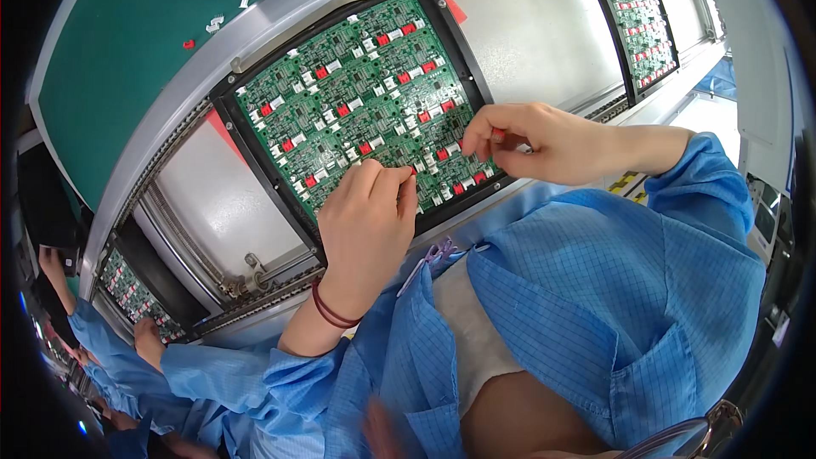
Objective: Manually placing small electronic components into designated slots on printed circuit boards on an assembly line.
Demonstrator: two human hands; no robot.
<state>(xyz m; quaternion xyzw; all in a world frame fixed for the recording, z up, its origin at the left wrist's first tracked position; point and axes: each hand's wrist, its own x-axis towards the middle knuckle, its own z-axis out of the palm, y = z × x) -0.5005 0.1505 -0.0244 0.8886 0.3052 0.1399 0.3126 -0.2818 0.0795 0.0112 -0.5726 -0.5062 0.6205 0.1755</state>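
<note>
A small red part (497, 133) is pinched in the right hand (544, 143), centre frame. The left hand (367, 214) is curled narrow, fingertips pressed on the green circuit board panel (357, 93).

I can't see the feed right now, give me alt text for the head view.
Two bare hands work over a green circuit board panel in a black frame on a conveyor line. The left hand pinches at the panel's near edge, and the right hand holds a small red part beside it. Another person's blue sleeve shows at lower left by a second panel.

Green circuit panel (361, 102) dotted red and white; blue checked sleeves (595, 289).
</note>
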